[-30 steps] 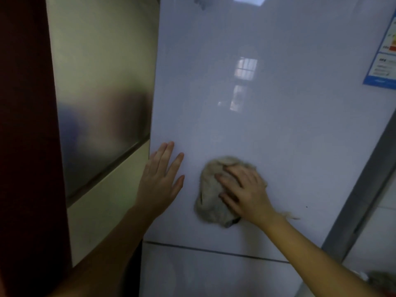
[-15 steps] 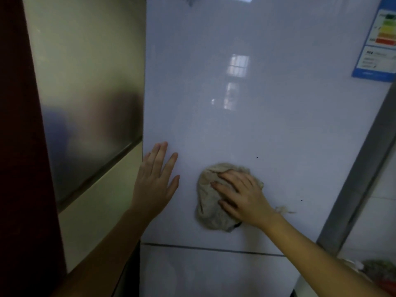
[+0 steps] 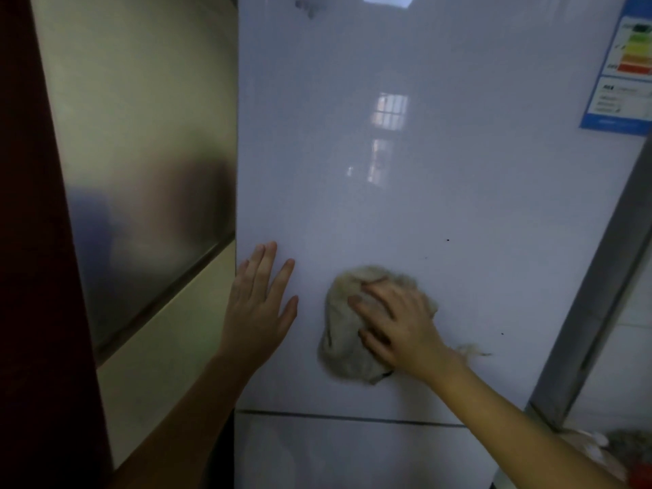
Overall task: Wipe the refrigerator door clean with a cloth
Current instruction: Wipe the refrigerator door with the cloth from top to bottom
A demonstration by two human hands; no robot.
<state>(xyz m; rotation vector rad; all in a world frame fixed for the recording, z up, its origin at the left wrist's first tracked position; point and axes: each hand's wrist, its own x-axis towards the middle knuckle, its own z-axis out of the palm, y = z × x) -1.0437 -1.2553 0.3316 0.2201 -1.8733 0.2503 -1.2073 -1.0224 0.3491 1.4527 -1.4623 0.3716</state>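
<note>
- Two bare hands meet the white refrigerator door [image 3: 388,171] low on its upper panel, just above the dark seam [image 3: 352,417] that divides it from the lower one.
- At right, the right hand [image 3: 398,322] lies on a bunched beige cloth [image 3: 340,340], fingers spread across the wad and pressing it to the door rather than gripping it; a frayed tail [image 3: 469,351] trails beside the wrist.
- At left, the left hand [image 3: 255,312] rests flat near the door's left edge, fingers straight and close together, holding nothing and well apart from the cloth.
- Several dark specks [image 3: 448,240] dot the surface up and to the right of the cloth, and by the look of it the glossy expanse above has yet to be covered.
- Risks from here: with no real grip, the cloth could slip out from under the palm and drop; a balled cloth may smear rather than lift dirt; a wide upward sweep could catch the corner of the energy label [image 3: 621,72]; the bracing palm may leave prints.
</note>
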